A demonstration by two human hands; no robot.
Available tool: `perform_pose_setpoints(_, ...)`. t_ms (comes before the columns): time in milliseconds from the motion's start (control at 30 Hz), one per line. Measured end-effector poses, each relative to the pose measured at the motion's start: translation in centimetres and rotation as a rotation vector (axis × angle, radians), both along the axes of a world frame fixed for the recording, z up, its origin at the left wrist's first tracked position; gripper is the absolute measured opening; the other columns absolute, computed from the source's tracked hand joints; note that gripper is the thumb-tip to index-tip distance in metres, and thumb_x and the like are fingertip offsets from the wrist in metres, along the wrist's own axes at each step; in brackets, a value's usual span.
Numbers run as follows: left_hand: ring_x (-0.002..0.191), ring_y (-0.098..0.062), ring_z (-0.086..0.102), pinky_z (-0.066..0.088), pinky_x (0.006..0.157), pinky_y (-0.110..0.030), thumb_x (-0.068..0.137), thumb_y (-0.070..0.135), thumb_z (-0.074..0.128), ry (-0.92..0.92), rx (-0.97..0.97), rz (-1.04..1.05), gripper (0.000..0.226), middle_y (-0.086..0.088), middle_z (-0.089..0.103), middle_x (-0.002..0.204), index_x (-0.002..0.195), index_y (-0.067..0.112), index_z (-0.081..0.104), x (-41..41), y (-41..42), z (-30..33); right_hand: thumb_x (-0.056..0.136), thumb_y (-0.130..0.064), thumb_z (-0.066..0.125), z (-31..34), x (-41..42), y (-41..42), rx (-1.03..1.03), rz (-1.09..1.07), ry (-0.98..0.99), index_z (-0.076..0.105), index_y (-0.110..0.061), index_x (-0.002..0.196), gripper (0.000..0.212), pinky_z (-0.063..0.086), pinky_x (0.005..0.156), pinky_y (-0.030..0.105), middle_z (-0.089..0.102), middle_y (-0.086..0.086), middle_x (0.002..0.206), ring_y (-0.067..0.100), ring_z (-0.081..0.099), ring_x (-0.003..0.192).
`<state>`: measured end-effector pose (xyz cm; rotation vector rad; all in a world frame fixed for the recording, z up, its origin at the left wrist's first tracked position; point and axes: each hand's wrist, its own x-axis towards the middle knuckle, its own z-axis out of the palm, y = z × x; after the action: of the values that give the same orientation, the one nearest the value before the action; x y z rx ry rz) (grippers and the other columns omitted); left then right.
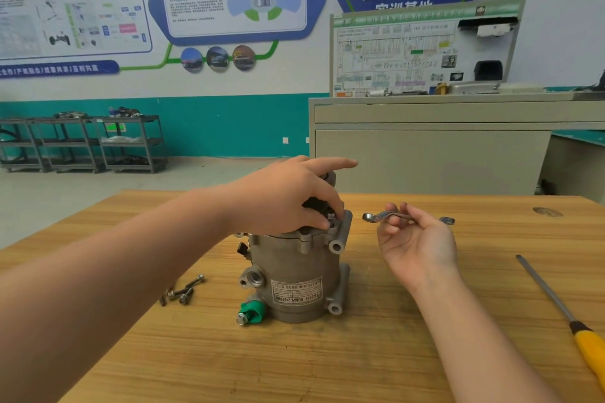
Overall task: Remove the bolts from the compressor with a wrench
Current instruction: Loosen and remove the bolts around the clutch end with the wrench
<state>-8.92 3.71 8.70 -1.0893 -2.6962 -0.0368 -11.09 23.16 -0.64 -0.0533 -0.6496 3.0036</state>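
A grey metal compressor (294, 278) stands upright in the middle of the wooden table (360, 353), with a label on its side and a green plug at its base. My left hand (288, 196) lies over its top; thumb and fingers pinch a bolt (331, 216) at the top right rim, index finger pointing out. My right hand (415, 239) is palm up to the right of the compressor and holds a silver ring wrench (389, 216) in its curled fingers, off the compressor. Three loose bolts (183, 289) lie on the table left of the compressor.
A screwdriver (563, 314) with a yellow handle lies at the table's right edge. Behind the table stands a grey cabinet (442, 154) with a wiring display board. Dark shelving carts (82, 144) stand along the far left wall.
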Motion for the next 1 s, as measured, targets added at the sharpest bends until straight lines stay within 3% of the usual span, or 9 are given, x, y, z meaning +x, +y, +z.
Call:
perform_pose_setpoints(133, 0.131, -0.013, 0.041, 0.040, 0.102, -0.034, 0.088, 0.040, 0.067, 0.060, 0.096, 0.018, 0.022, 0.022, 0.025, 0.156, 0.107, 0.033, 0.073, 0.2, 0.4, -0.7, 0.099, -0.008, 0.038, 0.0, 0.1, 0.0, 0.001, -0.001, 0.000, 0.048, -0.009, 0.086, 0.017, 0.040, 0.039, 0.017, 0.063, 0.011, 0.058, 0.013, 0.051, 0.040)
perform_pose_setpoints(233, 0.133, -0.009, 0.035, 0.034, 0.099, -0.024, 0.088, 0.038, 0.067, 0.008, 0.077, 0.015, 0.031, 0.024, 0.012, 0.159, 0.119, 0.040, 0.063, 0.1, 0.2, -0.3, 0.099, -0.008, 0.038, 0.0, 0.1, -0.1, 0.008, -0.001, -0.002, 0.048, -0.008, 0.087, 0.016, 0.040, 0.038, 0.017, 0.063, 0.011, 0.058, 0.013, 0.051, 0.040)
perform_pose_setpoints(333, 0.127, -0.001, 0.035, 0.027, 0.087, -0.009, 0.090, 0.025, 0.067, -0.041, 0.095, -0.007, 0.012, 0.023, 0.014, 0.158, 0.098, 0.035, 0.066, 0.2, 0.0, 0.1, 0.099, -0.008, 0.038, -0.1, 0.0, -0.1, 0.015, -0.004, -0.004, 0.047, -0.009, 0.088, 0.015, 0.040, 0.039, 0.017, 0.064, 0.012, 0.059, 0.013, 0.051, 0.040)
perform_pose_setpoints(467, 0.122, -0.010, 0.045, 0.031, 0.089, -0.023, 0.088, 0.039, 0.066, 0.048, 0.097, 0.010, 0.009, 0.019, 0.022, 0.158, 0.087, 0.034, 0.059, 0.3, 0.6, -0.6, 0.099, -0.009, 0.037, -0.1, 0.1, -0.1, 0.020, 0.000, 0.000, 0.047, -0.009, 0.088, 0.015, 0.040, 0.039, 0.017, 0.063, 0.011, 0.059, 0.013, 0.051, 0.040)
perform_pose_setpoints(567, 0.130, -0.014, 0.039, 0.032, 0.101, -0.031, 0.087, 0.045, 0.066, 0.041, 0.045, 0.027, 0.024, 0.019, 0.015, 0.159, 0.110, 0.036, 0.061, 0.2, 0.4, -0.4, 0.099, -0.008, 0.037, 0.0, 0.1, -0.1, 0.019, -0.005, 0.001, 0.047, -0.009, 0.087, 0.016, 0.040, 0.039, 0.017, 0.063, 0.011, 0.058, 0.013, 0.051, 0.040)
perform_pose_setpoints(633, 0.134, -0.013, 0.034, 0.028, 0.105, -0.030, 0.089, 0.036, 0.067, -0.012, 0.022, 0.017, 0.026, 0.022, 0.011, 0.160, 0.115, 0.037, 0.064, 0.2, 0.0, 0.1, 0.099, -0.008, 0.038, -0.1, 0.0, 0.0, 0.016, -0.008, -0.003, 0.047, -0.009, 0.087, 0.016, 0.040, 0.038, 0.017, 0.064, 0.012, 0.058, 0.013, 0.051, 0.040)
perform_pose_setpoints(733, 0.133, -0.013, 0.033, 0.027, 0.102, -0.028, 0.091, 0.030, 0.066, -0.011, 0.029, 0.012, 0.015, 0.022, 0.011, 0.160, 0.104, 0.035, 0.068, 0.2, 0.1, 0.1, 0.099, -0.008, 0.038, -0.1, 0.0, -0.1, 0.019, -0.006, -0.005, 0.048, -0.009, 0.088, 0.015, 0.040, 0.038, 0.017, 0.064, 0.011, 0.058, 0.013, 0.051, 0.040)
perform_pose_setpoints(833, 0.130, -0.012, 0.034, 0.026, 0.099, -0.028, 0.090, 0.038, 0.064, 0.071, 0.054, 0.032, 0.011, 0.021, 0.014, 0.159, 0.098, 0.031, 0.068, 0.0, 0.3, -0.5, 0.099, -0.007, 0.038, -0.1, 0.1, -0.2, 0.022, -0.006, -0.004, 0.047, -0.009, 0.087, 0.015, 0.039, 0.038, 0.016, 0.063, 0.011, 0.058, 0.013, 0.051, 0.039)
perform_pose_setpoints(1000, 0.134, -0.004, 0.017, 0.018, 0.106, -0.028, 0.088, 0.047, 0.062, 0.140, 0.089, 0.027, 0.018, 0.020, 0.011, 0.160, 0.099, 0.034, 0.069, -0.1, 0.0, -1.1, 0.099, -0.007, 0.038, 0.0, 0.2, -0.3, 0.028, -0.010, -0.012, 0.047, -0.009, 0.088, 0.014, 0.039, 0.038, 0.017, 0.063, 0.011, 0.057, 0.013, 0.050, 0.040)
